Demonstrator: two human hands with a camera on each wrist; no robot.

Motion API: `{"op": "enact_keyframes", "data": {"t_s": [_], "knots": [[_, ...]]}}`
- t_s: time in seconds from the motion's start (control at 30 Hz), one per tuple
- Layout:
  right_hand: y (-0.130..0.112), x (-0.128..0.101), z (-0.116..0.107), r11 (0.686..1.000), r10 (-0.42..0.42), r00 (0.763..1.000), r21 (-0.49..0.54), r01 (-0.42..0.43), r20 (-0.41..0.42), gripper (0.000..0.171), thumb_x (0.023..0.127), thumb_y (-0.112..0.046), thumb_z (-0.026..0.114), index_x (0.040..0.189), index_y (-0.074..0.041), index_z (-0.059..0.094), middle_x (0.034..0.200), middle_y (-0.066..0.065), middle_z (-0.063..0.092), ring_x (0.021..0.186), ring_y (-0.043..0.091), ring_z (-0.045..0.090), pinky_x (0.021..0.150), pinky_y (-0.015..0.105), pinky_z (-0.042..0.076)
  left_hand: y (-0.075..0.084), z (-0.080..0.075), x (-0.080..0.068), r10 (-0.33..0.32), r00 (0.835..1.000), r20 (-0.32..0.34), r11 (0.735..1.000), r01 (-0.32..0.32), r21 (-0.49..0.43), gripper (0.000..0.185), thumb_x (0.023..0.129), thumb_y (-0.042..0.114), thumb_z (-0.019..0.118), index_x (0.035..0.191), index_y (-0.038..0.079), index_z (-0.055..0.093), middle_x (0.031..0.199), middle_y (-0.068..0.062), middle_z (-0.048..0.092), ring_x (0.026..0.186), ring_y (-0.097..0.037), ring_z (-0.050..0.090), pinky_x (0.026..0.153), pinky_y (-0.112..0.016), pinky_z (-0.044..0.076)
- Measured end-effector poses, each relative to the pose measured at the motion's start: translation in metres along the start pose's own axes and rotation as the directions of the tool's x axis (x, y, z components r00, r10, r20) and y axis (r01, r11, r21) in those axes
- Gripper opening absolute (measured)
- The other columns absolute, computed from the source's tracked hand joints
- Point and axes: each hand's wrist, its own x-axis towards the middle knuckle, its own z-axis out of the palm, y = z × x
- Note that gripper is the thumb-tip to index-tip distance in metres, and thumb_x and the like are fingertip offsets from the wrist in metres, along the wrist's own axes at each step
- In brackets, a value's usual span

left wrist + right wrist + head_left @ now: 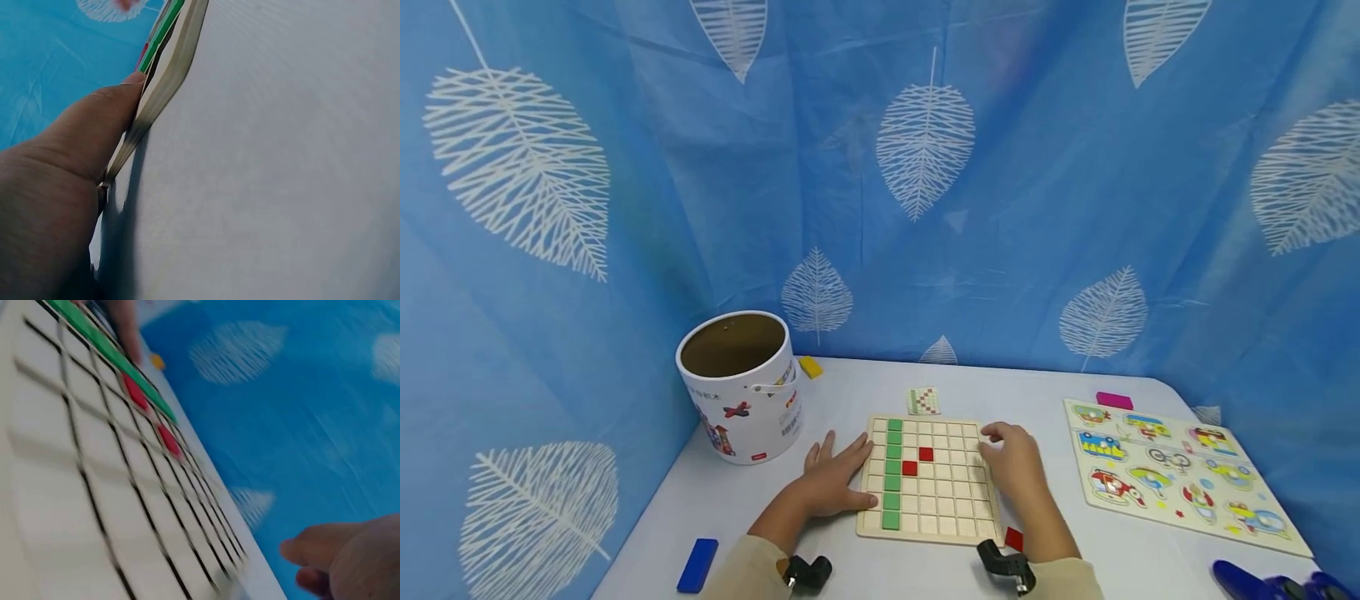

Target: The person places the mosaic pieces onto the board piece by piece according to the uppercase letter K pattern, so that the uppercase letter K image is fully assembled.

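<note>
A wooden grid board (936, 525) lies on the table, its left side holding a column of several green tiles (891, 502) with two red tiles (926, 454) to their right. My left hand (831, 483) rests at the board's left edge, fingers spread; in the left wrist view its thumb (106, 119) touches the board's side (178, 69). By the upper right corner is my right hand (1018, 467), its fingers loosely bent. In the right wrist view no tile shows between the right fingers (319, 544). A loose red tile (1014, 539) lies beside the right forearm.
A small pattern card (923, 401) lies behind the board. At the left stand a white bucket (745, 417), a yellow block (811, 367) and a blue block (697, 565). Rightward are a picture puzzle board (1180, 475), a pink block (1114, 401) and dark blue objects (1262, 579).
</note>
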Motion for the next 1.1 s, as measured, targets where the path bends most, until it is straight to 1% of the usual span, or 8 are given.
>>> {"op": "enact_keyframes", "data": {"t_s": [0.1,0.23,0.33,0.6,0.77,0.87,1.0,1.1], "knots": [[0.032,-0.001,-0.027,0.991,0.130,0.991,-0.021,-0.130,0.021,0.035,0.096,-0.021,0.074,0.126,-0.004,0.069,0.119,0.021,0.067,0.104,0.034,0.061,0.085,0.049,0.056,0.001,-0.002,0.000,-0.004,1.000,-0.002,1.000,0.004,-0.001,0.107,0.079,0.074,0.076,0.166,0.029,0.033,0.175,0.008,0.023,0.161,-0.046,-0.007,0.125,-0.071,-0.005],[0.061,-0.007,-0.036,0.976,0.216,0.974,-0.019,-0.215,0.065,0.033,0.096,-0.024,0.074,0.123,-0.005,0.070,0.104,0.015,0.064,0.090,0.027,0.057,0.069,0.036,0.052,-0.001,-0.005,-0.003,0.004,1.000,-0.010,1.000,-0.004,-0.024,0.107,0.079,0.072,0.078,0.165,0.027,0.034,0.175,0.006,0.024,0.161,-0.047,-0.006,0.125,-0.071,-0.005],[0.066,-0.009,-0.033,0.974,0.227,0.973,-0.007,-0.227,0.048,0.028,0.098,-0.023,0.071,0.120,-0.006,0.071,0.098,0.010,0.062,0.087,0.025,0.055,0.066,0.031,0.046,-0.002,-0.007,-0.004,0.007,1.000,-0.008,0.999,-0.008,-0.039,0.106,0.079,0.070,0.079,0.165,0.027,0.035,0.174,0.007,0.025,0.161,-0.047,-0.006,0.126,-0.070,-0.005],[0.067,-0.011,-0.035,0.978,0.195,0.981,-0.073,-0.194,0.009,0.037,0.094,-0.026,0.074,0.124,-0.005,0.070,0.101,0.012,0.061,0.092,0.027,0.055,0.071,0.035,0.049,0.000,-0.006,-0.002,0.026,1.000,0.005,0.998,-0.026,-0.055,0.104,0.080,0.068,0.080,0.165,0.026,0.036,0.174,0.005,0.026,0.161,-0.048,-0.005,0.125,-0.070,-0.005],[0.059,-0.010,-0.032,0.978,0.207,0.978,-0.009,-0.207,-0.030,0.038,0.095,-0.025,0.073,0.126,-0.005,0.069,0.114,0.018,0.065,0.100,0.031,0.059,0.081,0.043,0.056,0.000,-0.005,-0.002,0.021,1.000,0.009,0.998,-0.020,-0.053,0.105,0.079,0.070,0.079,0.165,0.027,0.035,0.174,0.006,0.025,0.161,-0.047,-0.006,0.126,-0.069,-0.006],[0.041,-0.007,-0.025,0.978,0.199,0.979,0.066,-0.196,-0.052,0.037,0.096,-0.025,0.072,0.128,-0.006,0.069,0.120,0.018,0.066,0.098,0.030,0.062,0.079,0.040,0.059,0.000,-0.005,-0.001,0.017,1.000,0.011,0.999,-0.016,-0.044,0.106,0.079,0.071,0.078,0.165,0.028,0.034,0.175,0.007,0.024,0.161,-0.047,-0.007,0.126,-0.069,-0.007],[0.009,-0.002,-0.005,0.990,0.091,0.996,0.113,-0.089,-0.013,0.032,0.096,-0.021,0.073,0.125,-0.008,0.070,0.110,0.012,0.068,0.086,0.022,0.060,0.065,0.030,0.052,0.000,-0.005,-0.002,0.009,1.000,0.009,0.999,-0.008,-0.040,0.106,0.079,0.070,0.079,0.165,0.028,0.034,0.175,0.007,0.024,0.161,-0.046,-0.007,0.126,-0.069,-0.007],[-0.008,0.002,0.012,0.992,0.001,1.000,0.128,-0.005,0.031,0.032,0.096,-0.019,0.075,0.126,-0.010,0.070,0.112,0.007,0.071,0.089,0.019,0.061,0.069,0.032,0.053,0.001,-0.004,-0.002,0.013,1.000,0.003,0.999,-0.012,-0.045,0.105,0.079,0.069,0.079,0.165,0.028,0.034,0.175,0.006,0.024,0.161,-0.047,-0.007,0.126,-0.069,-0.007]]}}
